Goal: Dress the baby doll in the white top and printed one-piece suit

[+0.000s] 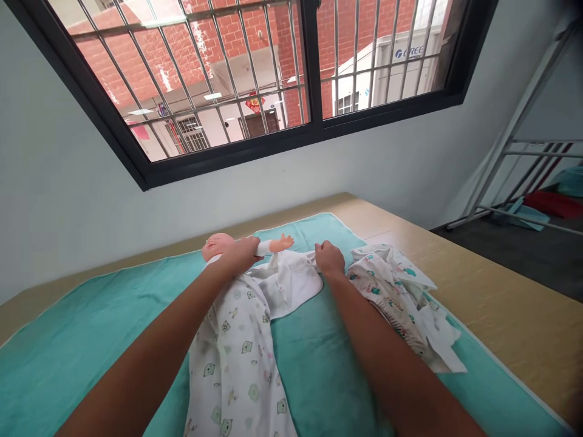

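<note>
A baby doll (217, 244) lies on its back on a turquoise towel (314, 364), its head toward the window. It is dressed in a white baby garment (248, 346) printed with small green bears. My left hand (242, 255) is closed at the doll's upper arm, covering part of its chest. Out past my fingers, the doll's bare hand (282, 243) points right. My right hand (330, 258) pinches the edge of a plain white flap (294, 282) of the garment, pulled out to the right. My forearms hide parts of the garment.
Right of my right hand, several patterned baby clothes (387, 291) lie crumpled on the towel. The wooden tabletop (492, 303) extends to the right and along the wall. Beyond it are a barred window (314, 124) and a metal bunk frame (505, 149).
</note>
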`<state>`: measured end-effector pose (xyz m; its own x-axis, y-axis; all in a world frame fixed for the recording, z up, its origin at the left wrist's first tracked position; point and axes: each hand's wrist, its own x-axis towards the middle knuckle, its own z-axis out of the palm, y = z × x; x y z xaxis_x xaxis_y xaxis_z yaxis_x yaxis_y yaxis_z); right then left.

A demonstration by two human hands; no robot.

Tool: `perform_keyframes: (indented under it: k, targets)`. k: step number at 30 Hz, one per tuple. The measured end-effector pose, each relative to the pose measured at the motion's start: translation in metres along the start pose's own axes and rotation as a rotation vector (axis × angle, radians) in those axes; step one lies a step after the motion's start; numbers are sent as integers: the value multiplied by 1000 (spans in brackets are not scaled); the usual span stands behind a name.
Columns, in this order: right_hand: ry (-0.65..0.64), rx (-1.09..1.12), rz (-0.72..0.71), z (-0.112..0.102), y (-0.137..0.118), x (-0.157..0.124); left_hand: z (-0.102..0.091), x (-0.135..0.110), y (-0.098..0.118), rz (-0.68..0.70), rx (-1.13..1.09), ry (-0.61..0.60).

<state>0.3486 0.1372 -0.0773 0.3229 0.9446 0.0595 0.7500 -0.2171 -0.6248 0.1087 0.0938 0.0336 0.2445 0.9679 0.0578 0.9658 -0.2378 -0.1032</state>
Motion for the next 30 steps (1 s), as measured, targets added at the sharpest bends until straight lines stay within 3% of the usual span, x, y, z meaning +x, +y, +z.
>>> perform_keyframes:
  k: [3,8,11,13,15,18,20,21,24,30]
  targets:
    - [-7,-12,-10,1,-1,-1,11,4,17,107,25,3]
    - [-20,-21,-66,-2,-1,-2,23,-6,41,142,-9,13]
    - [35,-18,-135,-7,-11,-8,21,-33,37,89,-152,189]
    - [99,16,-268,-8,-26,-22,24,-57,24,0,-280,366]
    - [54,125,-511,-2,-45,-46,34,-83,6,-94,-362,485]
    - [-325,331,-858,18,-70,-91,56,-116,-20,-205,-466,500]
    - [-542,391,-866,31,-80,-117,70,-130,-32,-249,-553,470]
    - [-592,410,-824,36,-82,-126,75,-134,-37,-257,-592,459]
    - [-547,450,-725,41,-83,-137,84,-139,-46,-258,-657,468]
    - [-437,428,-750,38,-81,-132,85,-138,-53,-285,-607,503]
